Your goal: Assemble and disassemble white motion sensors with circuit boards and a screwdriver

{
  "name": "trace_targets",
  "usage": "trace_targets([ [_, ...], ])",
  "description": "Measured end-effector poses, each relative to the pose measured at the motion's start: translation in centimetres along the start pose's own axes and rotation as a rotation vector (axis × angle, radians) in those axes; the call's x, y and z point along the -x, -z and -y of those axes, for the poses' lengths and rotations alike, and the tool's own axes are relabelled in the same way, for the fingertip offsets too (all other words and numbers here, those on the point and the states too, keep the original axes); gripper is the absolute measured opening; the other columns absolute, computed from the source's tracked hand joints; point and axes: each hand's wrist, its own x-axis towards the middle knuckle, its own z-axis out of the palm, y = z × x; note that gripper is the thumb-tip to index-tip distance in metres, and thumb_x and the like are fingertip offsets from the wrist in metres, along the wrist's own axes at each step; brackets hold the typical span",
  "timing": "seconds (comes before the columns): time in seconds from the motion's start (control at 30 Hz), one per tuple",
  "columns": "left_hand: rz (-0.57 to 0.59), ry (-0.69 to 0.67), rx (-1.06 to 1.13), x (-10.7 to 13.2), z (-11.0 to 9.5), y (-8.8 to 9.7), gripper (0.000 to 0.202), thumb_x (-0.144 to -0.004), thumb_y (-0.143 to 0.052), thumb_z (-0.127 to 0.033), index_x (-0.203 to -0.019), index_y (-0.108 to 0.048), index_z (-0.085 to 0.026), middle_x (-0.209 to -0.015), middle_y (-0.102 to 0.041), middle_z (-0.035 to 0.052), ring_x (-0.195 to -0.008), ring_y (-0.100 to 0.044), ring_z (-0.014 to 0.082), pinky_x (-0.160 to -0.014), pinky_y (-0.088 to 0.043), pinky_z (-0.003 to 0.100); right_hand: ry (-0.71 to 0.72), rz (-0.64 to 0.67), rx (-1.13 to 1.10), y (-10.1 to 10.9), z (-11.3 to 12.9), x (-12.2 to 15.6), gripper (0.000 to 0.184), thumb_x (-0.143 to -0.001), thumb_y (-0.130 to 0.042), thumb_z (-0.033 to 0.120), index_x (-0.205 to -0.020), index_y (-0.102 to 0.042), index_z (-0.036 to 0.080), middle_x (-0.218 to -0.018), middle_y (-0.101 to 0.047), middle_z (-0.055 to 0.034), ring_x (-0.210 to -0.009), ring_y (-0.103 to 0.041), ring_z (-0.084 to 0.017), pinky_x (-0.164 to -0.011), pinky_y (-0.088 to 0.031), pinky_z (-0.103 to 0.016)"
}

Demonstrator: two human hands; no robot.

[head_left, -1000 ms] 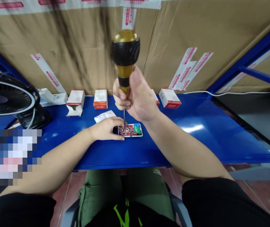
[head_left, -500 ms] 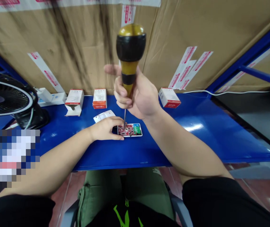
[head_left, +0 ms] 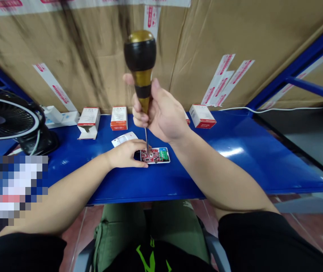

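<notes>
One red board [head_left: 153,155] sits face up in a white case [head_left: 165,162] on a blue desk [head_left: 150,185], a green-and-blue block [head_left: 164,154] at its right end. The fingers of the left hand [head_left: 125,153] pinch the case's left end, thumb along the near edge, others at the far edge. Over it a screwdriver [head_left: 143,79] stands nearly upright, leaning slightly left at the top. The fingers of the right hand [head_left: 163,117] curl around the lower handle, one lifted clear. Whether the tip touches a screw is too small to tell. A slip looks the likeliest mishap: the lean could let the tip skate and scratch the board, or reach the left fingers close beside it. Too loose a left grip could let the case twist on the smooth desk. Just behind the left hand lies a white cover [head_left: 124,139]; farther back stand an open box [head_left: 89,116], more boxes [head_left: 118,118] and, at left, a black fan [head_left: 6,117].
</notes>
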Motion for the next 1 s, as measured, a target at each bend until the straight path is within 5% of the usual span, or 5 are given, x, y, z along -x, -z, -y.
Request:
trace_targets([
  [0.23,0.005,-0.029,0.011,0.0,0.1,0.1,0.035,-0.090,-0.092,-0.041,-0.111,-0.077,-0.019,-0.122,-0.081,0.0147,-0.112,-0.079,0.0305,-0.103,-0.062,0.046,0.092,-0.088,0.004,0.5,-0.5,0.4,0.045,-0.092,-0.087,0.057,-0.113,-0.053,0.035,-0.068,-0.045,0.0124,-0.049,-0.038,-0.010,-0.043,-0.028,-0.022],
  [0.4,0.007,-0.015,0.005,-0.1,-0.1,0.1,0.033,-0.090,-0.092,-0.042,-0.109,-0.078,-0.019,-0.122,-0.081,0.0149,-0.113,-0.079,0.0316,-0.103,-0.062,0.048,-0.020,-0.001,0.040,0.7,-0.2,-0.1,0.042,-0.106,-0.065,0.069,-0.119,-0.064,0.029,-0.078,-0.057,0.0058,-0.053,-0.050,-0.010,-0.041,-0.033,-0.024],
  [0.53,0.004,-0.024,0.031,-0.1,-0.1,0.1,0.032,-0.091,-0.091,-0.041,-0.110,-0.077,-0.020,-0.122,-0.081,0.0137,-0.113,-0.078,0.0302,-0.104,-0.061,0.047,-0.077,-0.012,0.034,0.4,0.0,-0.3,0.058,-0.109,-0.050,0.078,-0.119,-0.070,0.024,-0.070,-0.052,0.0059,-0.046,-0.041,-0.009,-0.039,-0.031,-0.025],
  [0.8,-0.008,-0.061,0.041,-0.1,-0.2,0.2,0.032,-0.092,-0.090,-0.043,-0.106,-0.076,-0.019,-0.116,-0.081,0.0134,-0.107,-0.079,0.0285,-0.098,-0.062,0.043,-0.018,-0.091,-0.088,0.9,1.2,-0.2,0.056,-0.106,-0.054,0.080,-0.110,-0.069,0.026,-0.065,-0.048,0.0076,-0.042,-0.031,-0.008,-0.037,-0.024,-0.024],
  [1.0,-0.083,-0.068,0.013,-0.4,-0.7,0.0,0.014,-0.107,-0.068,-0.031,-0.101,-0.074,-0.020,-0.109,-0.080,0.0109,-0.102,-0.079,0.0241,-0.093,-0.062,0.038,0.115,-0.117,-0.139,1.1,2.2,-0.3,0.051,-0.108,-0.051,0.077,-0.102,-0.064,0.028,-0.064,-0.047,0.0077,-0.042,-0.026,-0.008,-0.038,-0.024,-0.023],
])
